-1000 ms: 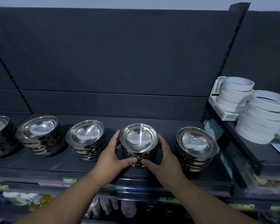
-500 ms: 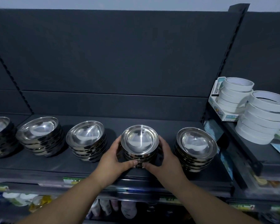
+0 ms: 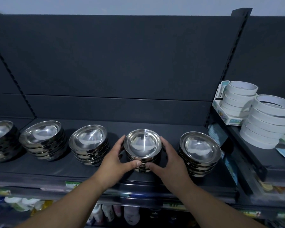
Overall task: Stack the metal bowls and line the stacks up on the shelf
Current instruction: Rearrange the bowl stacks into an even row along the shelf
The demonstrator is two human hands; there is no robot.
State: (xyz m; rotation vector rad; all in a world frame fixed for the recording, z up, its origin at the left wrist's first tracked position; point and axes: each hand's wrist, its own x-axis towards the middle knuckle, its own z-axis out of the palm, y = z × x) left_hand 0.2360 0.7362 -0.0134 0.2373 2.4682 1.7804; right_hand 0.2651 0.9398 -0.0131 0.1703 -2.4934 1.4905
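Four stacks point(image 3: 89, 147) lined on shelf point(image 3: 59, 168); left hand point(image 3: 115, 159) and right hand point(image 3: 169, 159) clasp fifth stack point(image 3: 142, 148), alignment pending.

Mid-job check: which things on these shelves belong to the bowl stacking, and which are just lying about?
Job: centre bowl stack, gripped by left hand and right hand; right stack; near-left stack; mid-left stack; far-left stack; shelf.
Lying about: loose tape rolls; boxed tape rolls; blurred goods below.

We count five bowl stacks point(image 3: 89, 143) along the shelf point(image 3: 138, 125); our left hand point(image 3: 115, 159) and right hand point(image 3: 169, 159) flank the fourth stack point(image 3: 142, 144); tape rolls point(image 3: 266, 122) sit right.
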